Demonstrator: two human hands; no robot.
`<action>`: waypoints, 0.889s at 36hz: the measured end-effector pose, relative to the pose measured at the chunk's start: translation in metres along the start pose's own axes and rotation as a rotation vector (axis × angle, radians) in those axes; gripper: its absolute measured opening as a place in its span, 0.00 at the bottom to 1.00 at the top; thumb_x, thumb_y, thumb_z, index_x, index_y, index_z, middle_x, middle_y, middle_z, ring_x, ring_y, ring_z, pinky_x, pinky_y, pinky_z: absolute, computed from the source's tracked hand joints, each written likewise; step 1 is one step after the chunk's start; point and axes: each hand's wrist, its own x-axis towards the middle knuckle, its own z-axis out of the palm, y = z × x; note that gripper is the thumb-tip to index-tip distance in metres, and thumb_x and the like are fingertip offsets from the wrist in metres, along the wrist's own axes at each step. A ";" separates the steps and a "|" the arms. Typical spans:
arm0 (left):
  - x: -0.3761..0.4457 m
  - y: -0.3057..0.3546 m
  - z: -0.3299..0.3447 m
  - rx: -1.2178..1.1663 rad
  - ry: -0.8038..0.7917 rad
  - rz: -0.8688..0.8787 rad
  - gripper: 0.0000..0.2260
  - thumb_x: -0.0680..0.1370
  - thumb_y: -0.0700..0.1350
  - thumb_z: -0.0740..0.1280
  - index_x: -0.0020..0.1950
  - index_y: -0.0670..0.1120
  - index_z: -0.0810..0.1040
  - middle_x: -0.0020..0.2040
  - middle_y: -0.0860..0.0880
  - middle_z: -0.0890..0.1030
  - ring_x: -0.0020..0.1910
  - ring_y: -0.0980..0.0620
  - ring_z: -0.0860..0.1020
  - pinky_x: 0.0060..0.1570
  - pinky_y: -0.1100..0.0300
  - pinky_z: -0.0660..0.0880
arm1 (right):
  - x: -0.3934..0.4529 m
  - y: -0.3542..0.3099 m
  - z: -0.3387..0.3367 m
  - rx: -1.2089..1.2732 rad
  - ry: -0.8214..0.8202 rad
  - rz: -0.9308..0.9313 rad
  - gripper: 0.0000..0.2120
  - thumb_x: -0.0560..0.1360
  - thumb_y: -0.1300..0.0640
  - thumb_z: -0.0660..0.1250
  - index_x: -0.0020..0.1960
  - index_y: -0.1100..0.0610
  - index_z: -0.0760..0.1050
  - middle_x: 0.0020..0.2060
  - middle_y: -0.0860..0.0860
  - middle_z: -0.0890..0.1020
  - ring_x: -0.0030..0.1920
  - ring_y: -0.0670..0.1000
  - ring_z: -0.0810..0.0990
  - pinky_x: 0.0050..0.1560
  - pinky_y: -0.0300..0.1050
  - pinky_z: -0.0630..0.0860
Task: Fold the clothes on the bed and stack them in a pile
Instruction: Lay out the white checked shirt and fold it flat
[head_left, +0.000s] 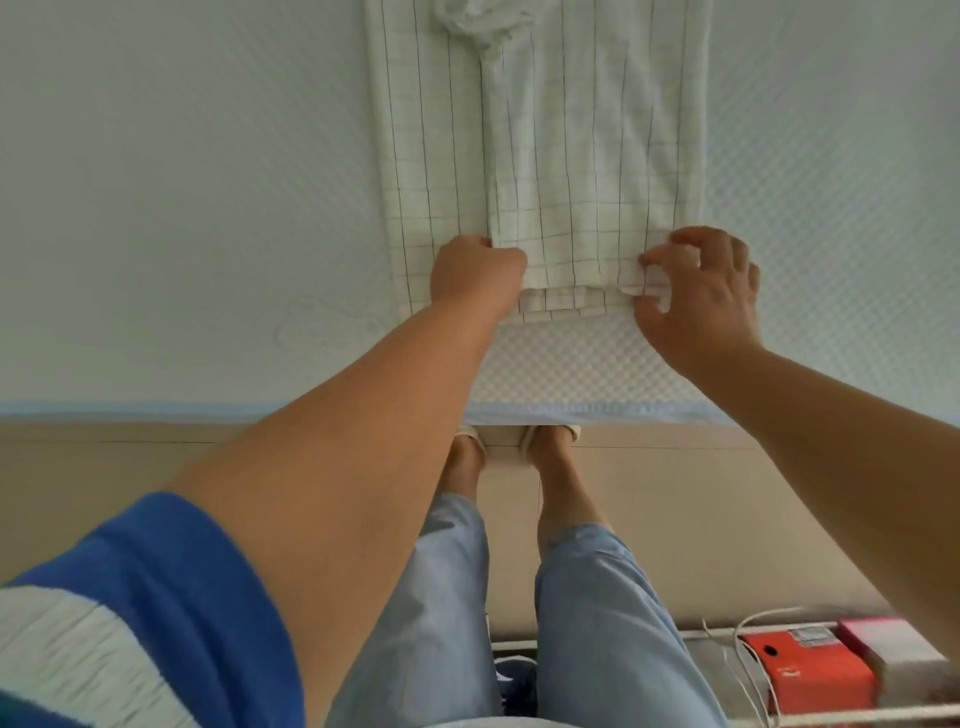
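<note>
A white checked garment (540, 156) lies flat on the bed (182, 182), running lengthwise from the far edge of the view down toward the near edge of the mattress; it is already folded in on itself along its length, with a narrower panel lying on top of a wider one that shows at the left; a bunched white part sits at its far end.

Both hands are at the garment's near hem; the left hand (475, 273) is clenched into a fist on the hem's left part, knuckles up, the cloth pinched beneath it; the right hand (711, 296) grips the hem's right corner, thumb and forefinger pinching a small fold of fabric while the other fingers curl above it; layered edges of cloth show between the two hands.

The person stands at the bed's near edge, bare forearms reaching forward, a blue sleeve (171, 582) at the lower left, light blue trousers (587, 623) below; a red box (810, 670) with white cables sits on a rack at the lower right, off the bed.
</note>
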 end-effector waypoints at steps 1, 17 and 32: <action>-0.001 -0.001 0.000 -0.063 -0.006 -0.035 0.05 0.73 0.38 0.65 0.37 0.42 0.75 0.34 0.47 0.78 0.31 0.52 0.77 0.33 0.61 0.72 | -0.001 0.003 -0.001 -0.016 0.020 -0.034 0.13 0.72 0.58 0.68 0.56 0.55 0.77 0.60 0.55 0.72 0.63 0.58 0.66 0.65 0.52 0.60; -0.012 -0.019 0.007 -0.208 -0.043 -0.120 0.05 0.78 0.45 0.63 0.44 0.46 0.76 0.34 0.49 0.83 0.26 0.54 0.80 0.23 0.66 0.71 | -0.002 0.015 -0.002 -0.016 0.045 -0.128 0.21 0.68 0.51 0.71 0.58 0.59 0.75 0.56 0.57 0.75 0.59 0.59 0.70 0.62 0.54 0.61; -0.020 -0.006 0.006 -0.420 -0.035 -0.119 0.04 0.76 0.45 0.66 0.46 0.45 0.77 0.28 0.51 0.81 0.27 0.54 0.79 0.27 0.64 0.72 | 0.021 -0.024 0.000 0.040 0.121 -0.182 0.22 0.68 0.48 0.67 0.58 0.58 0.75 0.54 0.55 0.76 0.57 0.58 0.73 0.60 0.53 0.61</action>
